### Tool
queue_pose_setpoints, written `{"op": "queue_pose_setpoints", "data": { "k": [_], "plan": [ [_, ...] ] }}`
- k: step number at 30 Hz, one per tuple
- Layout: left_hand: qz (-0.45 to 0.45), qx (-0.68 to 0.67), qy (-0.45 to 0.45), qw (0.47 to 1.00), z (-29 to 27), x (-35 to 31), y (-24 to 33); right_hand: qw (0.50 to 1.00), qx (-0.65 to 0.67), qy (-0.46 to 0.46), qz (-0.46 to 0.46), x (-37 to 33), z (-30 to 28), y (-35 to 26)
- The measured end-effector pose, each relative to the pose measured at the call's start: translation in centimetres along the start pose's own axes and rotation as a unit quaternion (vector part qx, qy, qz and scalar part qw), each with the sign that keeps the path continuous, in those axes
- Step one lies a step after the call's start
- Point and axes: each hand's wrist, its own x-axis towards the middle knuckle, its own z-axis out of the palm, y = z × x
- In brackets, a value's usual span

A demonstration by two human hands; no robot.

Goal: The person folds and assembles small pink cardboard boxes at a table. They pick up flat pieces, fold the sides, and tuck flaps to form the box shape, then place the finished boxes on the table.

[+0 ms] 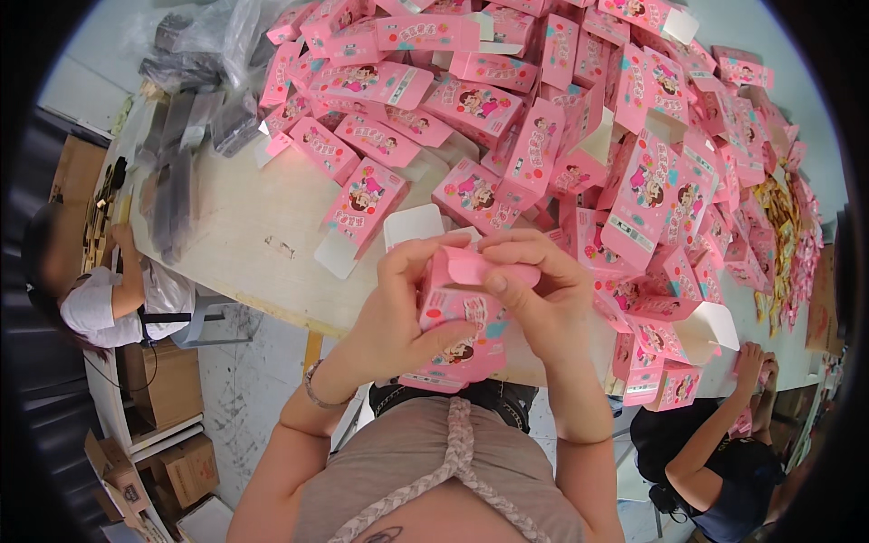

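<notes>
Between my hands, near the table's front edge, is a pink printed cardboard box (462, 310) with its top end toward me. My left hand (398, 303) wraps round its left side, the thumb lying across the printed front. My right hand (540, 285) grips the upper right, with thumb and fingers on the pink end flap (471, 268). The flap is bent over at the top; whether it is tucked in, I cannot tell. Just beyond my hands lies another pink box (475, 195), and a box with a raised white flap (362, 206) rests to its left.
A large heap of pink boxes (652, 172) covers the far and right table (244, 244). Clear plastic sleeves (172, 199) lie at the left, gold and pink packets (783, 244) at the far right. One person (118, 290) sits left, another (724, 452) right. Cartons (167, 380) fill the left shelf.
</notes>
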Motion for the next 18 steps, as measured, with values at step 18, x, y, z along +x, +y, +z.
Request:
{"op": "queue_pose_setpoints", "data": {
  "k": [18],
  "plan": [
    [0.008, 0.036, 0.211, 0.977, -5.0, 0.1, -1.0, 0.878, -0.448, 0.097, -0.133, -0.9, -3.8, -3.0]
  ]
}}
